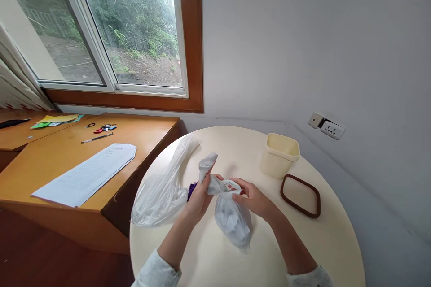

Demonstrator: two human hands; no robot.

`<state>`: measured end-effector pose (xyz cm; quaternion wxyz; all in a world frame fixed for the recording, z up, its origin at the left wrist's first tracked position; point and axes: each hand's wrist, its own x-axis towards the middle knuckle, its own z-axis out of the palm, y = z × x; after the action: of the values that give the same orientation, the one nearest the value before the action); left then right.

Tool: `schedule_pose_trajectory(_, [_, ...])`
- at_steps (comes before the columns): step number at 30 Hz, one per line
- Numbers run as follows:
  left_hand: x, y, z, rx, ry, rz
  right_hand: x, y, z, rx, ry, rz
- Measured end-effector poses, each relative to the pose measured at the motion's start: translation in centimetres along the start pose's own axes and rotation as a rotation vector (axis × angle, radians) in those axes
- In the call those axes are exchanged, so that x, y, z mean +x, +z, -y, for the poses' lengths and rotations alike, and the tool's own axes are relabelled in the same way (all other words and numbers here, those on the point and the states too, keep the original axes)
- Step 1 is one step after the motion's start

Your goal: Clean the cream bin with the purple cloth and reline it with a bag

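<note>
So a stuffed whitish bag (232, 223) is showing up lower middle of the frame. Left hand (199, 195) is holding its bunched-up top, grip snug; right hand (253, 198) is pinching it further right, grip pretty narrow. Cream tub (276, 162) is sitting on the bench (333, 249), right of center.

- The left sleeve (158, 271) is pale whitish grey, faintly mottled, with a loose cuff.
- The right sleeve (310, 277) shows similar pale cloth.
- Both sleeves end on the forearms, leaving the wrists bare.
</note>
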<state>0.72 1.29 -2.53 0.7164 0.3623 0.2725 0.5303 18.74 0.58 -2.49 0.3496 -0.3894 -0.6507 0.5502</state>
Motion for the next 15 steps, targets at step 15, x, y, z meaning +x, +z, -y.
schedule_pose_trajectory(15, [0.7,2.3,-0.2,-0.169,-0.035,-0.220,0.4,1.1,-1.3,0.082,0.110,0.022])
